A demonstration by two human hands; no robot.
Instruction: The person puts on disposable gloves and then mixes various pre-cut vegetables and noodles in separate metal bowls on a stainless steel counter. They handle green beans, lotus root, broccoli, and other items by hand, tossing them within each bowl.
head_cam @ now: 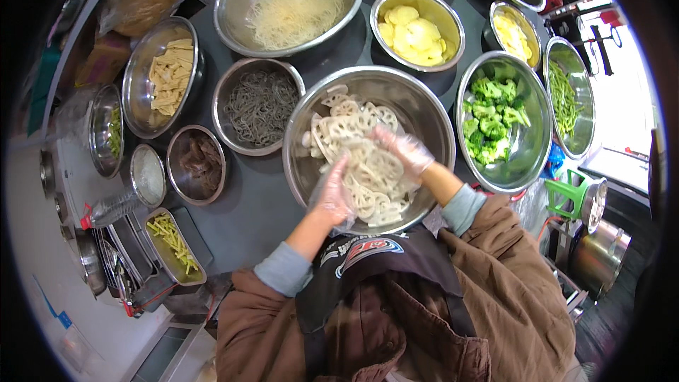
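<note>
A wide stainless steel bowl (432, 132) stands right in front of me and holds many sliced lotus roots (371, 196), pale and pierced with holes. Both my hands are inside it, wearing clear plastic gloves. My left hand (334, 193) is at the near left part of the heap, its fingers pointing away from me. From the right, my right hand (403, 149) reaches over the slices with its fingers towards the left. Blurred slices are gathered between the two hands. Parts of the fingers are hidden among the slices.
Around it on the dark table (246, 215) stand bowls of broccoli (490, 122), potato slices (411, 34), thin pale noodles (299, 8), dark noodle strands (260, 106), tofu skin (172, 77) and brown pieces (201, 164). A plastic bottle (114, 207) and a tray of green stalks (175, 241) are at left.
</note>
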